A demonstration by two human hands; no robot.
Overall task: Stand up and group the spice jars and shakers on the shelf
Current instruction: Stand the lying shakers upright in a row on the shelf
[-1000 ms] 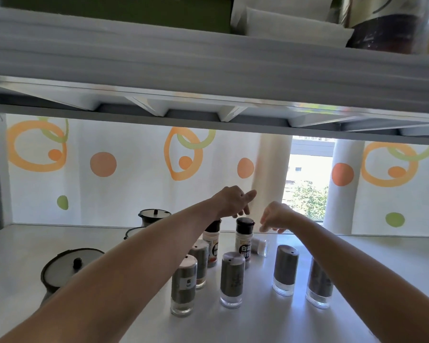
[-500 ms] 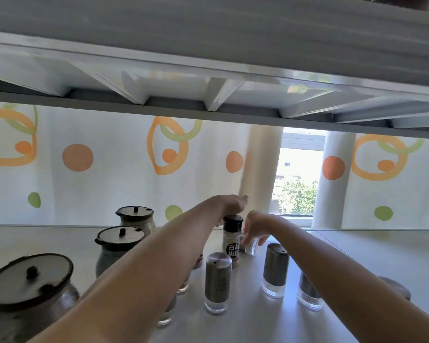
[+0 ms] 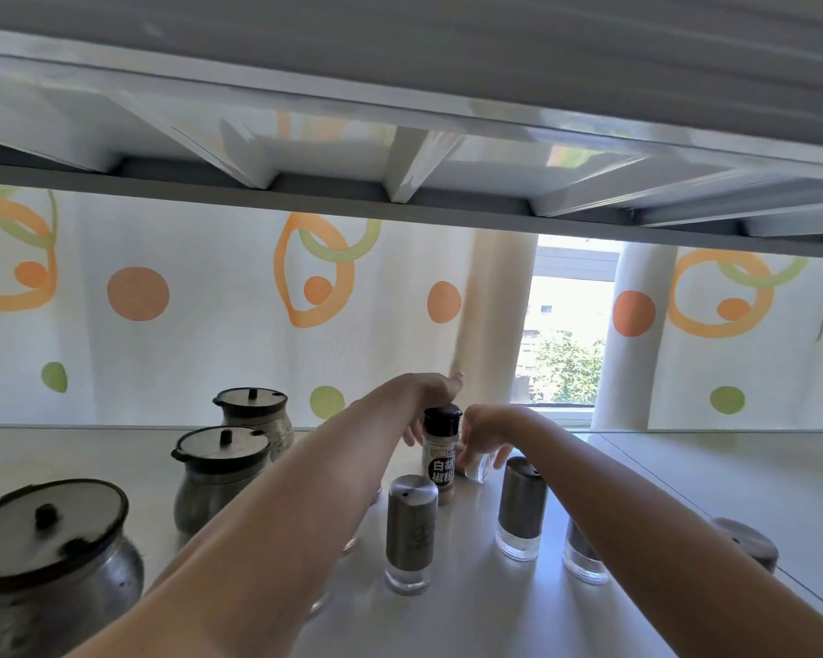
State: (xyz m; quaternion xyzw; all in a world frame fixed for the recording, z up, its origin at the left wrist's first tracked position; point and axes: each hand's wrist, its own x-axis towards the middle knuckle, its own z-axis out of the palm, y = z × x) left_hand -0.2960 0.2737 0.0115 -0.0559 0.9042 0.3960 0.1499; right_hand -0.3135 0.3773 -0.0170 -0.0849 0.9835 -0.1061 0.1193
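Note:
My left hand (image 3: 426, 395) reaches palm down over a black-capped pepper jar (image 3: 442, 460) that stands upright. Its fingers hang apart just left of the jar, with nothing seen in them. My right hand (image 3: 488, 432) curls around a small clear jar (image 3: 477, 469) that is tilted on the shelf (image 3: 471, 605) right of the pepper jar. Steel-topped glass shakers stand in front: one in the middle (image 3: 410, 534), one to its right (image 3: 521, 508), and one (image 3: 583, 555) half hidden by my right forearm. My left forearm hides more jars.
Three lidded metal pots stand at the left: far (image 3: 253, 413), middle (image 3: 219, 472) and near (image 3: 44, 562). A grey rounded object (image 3: 747, 543) sits at the right. The upper shelf (image 3: 400, 135) hangs low overhead. A patterned curtain (image 3: 186, 301) and window close the back.
The view has dropped and moved in, bringing the pots into sight. Both hands have gone further back. My right hand has closed around the small clear jar.

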